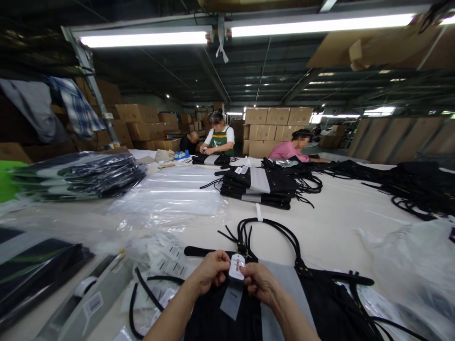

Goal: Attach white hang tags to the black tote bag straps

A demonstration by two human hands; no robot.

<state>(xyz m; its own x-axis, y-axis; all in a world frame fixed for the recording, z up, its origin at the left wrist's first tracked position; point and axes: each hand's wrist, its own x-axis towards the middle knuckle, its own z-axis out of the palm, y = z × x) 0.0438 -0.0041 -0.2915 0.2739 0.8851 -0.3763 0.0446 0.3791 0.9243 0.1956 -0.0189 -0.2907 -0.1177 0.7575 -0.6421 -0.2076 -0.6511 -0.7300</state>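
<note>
A white hang tag [236,268] with red print is pinched between my two hands. My left hand [212,271] grips its left edge, and my right hand [261,282] holds its lower right edge. Beneath them lies a black bag [209,312] with looped cord handles [280,228] and a grey band [289,293] across it. A small clear packet [232,300] with a printed label hangs just below the tag, over the black fabric. A white strip [259,212] wraps the top of the handle.
Stacked black bags [263,182] lie beyond, with clear plastic sleeves [174,189] to their left. Plastic-wrapped bundles [81,175] and a tape dispenser [85,293] are on the left. Crumpled plastic [415,265] sits at right. Several people work across the table, including a person in a green apron [218,138].
</note>
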